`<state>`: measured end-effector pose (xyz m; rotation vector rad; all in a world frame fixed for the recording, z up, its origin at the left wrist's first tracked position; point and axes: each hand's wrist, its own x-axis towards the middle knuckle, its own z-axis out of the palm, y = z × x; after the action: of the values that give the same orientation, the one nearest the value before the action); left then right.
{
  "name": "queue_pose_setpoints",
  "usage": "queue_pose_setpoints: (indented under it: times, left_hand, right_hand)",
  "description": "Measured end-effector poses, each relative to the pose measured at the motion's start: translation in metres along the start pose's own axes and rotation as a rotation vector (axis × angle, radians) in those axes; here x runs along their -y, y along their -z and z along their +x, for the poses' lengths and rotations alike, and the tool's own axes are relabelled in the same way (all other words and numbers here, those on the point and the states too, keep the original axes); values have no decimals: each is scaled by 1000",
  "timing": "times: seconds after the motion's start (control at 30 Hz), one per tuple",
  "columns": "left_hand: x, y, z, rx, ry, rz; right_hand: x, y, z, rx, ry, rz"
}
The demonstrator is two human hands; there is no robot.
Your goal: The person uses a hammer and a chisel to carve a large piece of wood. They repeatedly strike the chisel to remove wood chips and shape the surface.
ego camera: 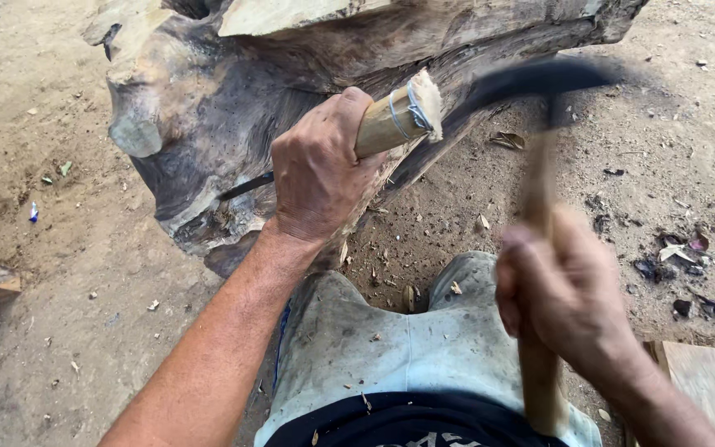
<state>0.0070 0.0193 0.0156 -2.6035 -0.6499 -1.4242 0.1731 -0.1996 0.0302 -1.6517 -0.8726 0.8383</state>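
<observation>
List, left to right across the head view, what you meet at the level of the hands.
Small blue scrap on the dirt → carved wood block → left hand → chisel's frayed wooden handle end → blurred hammer → right hand → dark debris.

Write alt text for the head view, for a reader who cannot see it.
The left hand holds a wooden-handled chisel against a large weathered log, while the right hand holds a motion-blurred hammer beside the chisel's frayed end. Wood chips dot the dirt ground.
</observation>
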Motion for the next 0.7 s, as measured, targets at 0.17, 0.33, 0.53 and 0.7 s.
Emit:
queue_pose_setpoints:
  times: [0.17, 0.33, 0.53, 0.7]
  left_hand:
    - [13, -10, 4, -31, 48, -20]
    - [26, -19, 6, 24, 45, 21]
    - [40, -32, 8, 63, 130, 42]
    - [48, -38, 10, 122, 138, 42]
  right_hand:
    - [2, 12, 14, -140, 168, 234]
    - [18, 7, 27, -63, 30, 34]
    - [49, -6, 35, -73, -6, 173]
    - [59, -1, 35, 88, -151, -98]
